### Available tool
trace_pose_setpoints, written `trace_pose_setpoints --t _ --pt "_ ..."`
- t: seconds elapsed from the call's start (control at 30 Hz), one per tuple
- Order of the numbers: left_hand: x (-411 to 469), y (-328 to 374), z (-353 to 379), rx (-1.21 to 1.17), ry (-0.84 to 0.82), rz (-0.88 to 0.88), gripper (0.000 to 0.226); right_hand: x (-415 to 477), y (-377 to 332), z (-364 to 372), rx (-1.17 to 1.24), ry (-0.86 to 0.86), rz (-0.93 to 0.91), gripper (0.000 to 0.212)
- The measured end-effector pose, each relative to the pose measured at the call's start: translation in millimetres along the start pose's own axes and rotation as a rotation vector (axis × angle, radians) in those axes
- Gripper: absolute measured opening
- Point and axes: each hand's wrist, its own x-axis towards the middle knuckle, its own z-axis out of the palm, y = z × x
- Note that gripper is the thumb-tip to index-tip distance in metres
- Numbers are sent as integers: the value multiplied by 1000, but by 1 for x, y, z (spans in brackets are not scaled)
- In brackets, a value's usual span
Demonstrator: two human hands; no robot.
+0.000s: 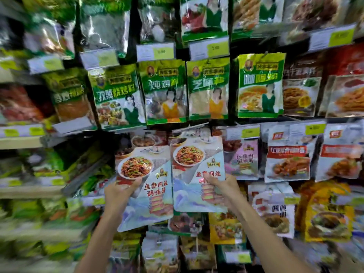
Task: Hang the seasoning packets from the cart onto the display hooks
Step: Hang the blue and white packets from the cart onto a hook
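I hold two matching pale-blue seasoning packets up in front of the display wall, each printed with a plate of shredded pork and red characters. My left hand (118, 191) grips the left packet (149, 196) by its left edge, thumb on the front. My right hand (224, 189) grips the right packet (197, 174) near its lower right, thumb on the print. The right packet sits a little higher, its top reaching the row below the green packets. The hooks behind both packets are hidden. The cart is out of view.
Rows of hanging packets fill the wall: green ones (260, 85) above, pink and red-labelled ones (287, 162) to the right, yellow ones (327, 211) lower right. Price tags (155, 52) sit on rails between rows. Shelves with blurred green packs (45, 166) stand on the left.
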Motion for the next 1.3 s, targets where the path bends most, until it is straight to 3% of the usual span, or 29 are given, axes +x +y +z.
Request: trace_pose_setpoints --t 0.4,0.6,0.83,1.0,1.13,1.3 --pt "36 -7 0 -22 86 6 23 46 -3 30 24 42 26 18" --pt "34 -5 10 -15 100 32 27 60 0 21 8 34 30 19" --pt "30 -5 23 -31 42 70 43 75 2 17 60 34 95 39" --pt "28 -4 44 -58 -37 28 20 81 6 17 51 60 109 47" --pt "26 -5 69 -92 -131 9 11 64 8 10 -150 130 -72 31" --pt "28 2 109 -128 -243 8 12 24 -7 -15 -667 497 -583 23"
